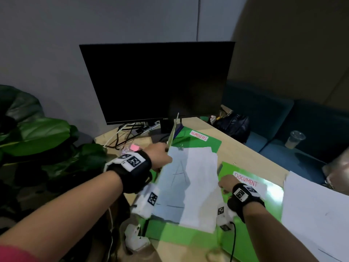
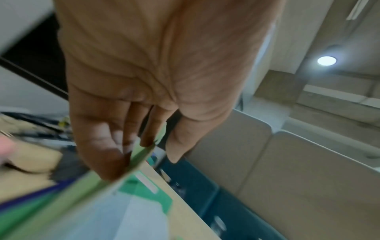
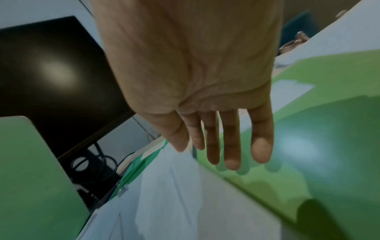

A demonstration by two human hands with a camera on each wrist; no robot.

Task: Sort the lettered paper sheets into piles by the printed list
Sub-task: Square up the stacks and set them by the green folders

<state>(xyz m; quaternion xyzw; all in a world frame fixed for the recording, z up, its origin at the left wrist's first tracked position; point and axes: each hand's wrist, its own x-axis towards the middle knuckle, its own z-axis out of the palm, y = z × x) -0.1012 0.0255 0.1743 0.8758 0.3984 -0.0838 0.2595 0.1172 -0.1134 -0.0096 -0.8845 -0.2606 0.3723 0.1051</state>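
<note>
Plainly, the left hand pinches the raised green folder cover, held nearly upright. Just right of it, the lettered sheets lie lengthwise away on the tabletop. Beyond them, the right hand rests flat, fingers straight, on the DOCUMENT folder.

A white label with red capital letters reads "NUMBERS" — it is stuck on the far green folder, near the monitor. A second white label reads "DOCUMENT" in red, on the green folder at the right side. On the top paper sheet in the open folder a large letter "A" is drawn in thin lines. Black-and-white square code markers are on both wrist bands — no words on them can be read.
</note>
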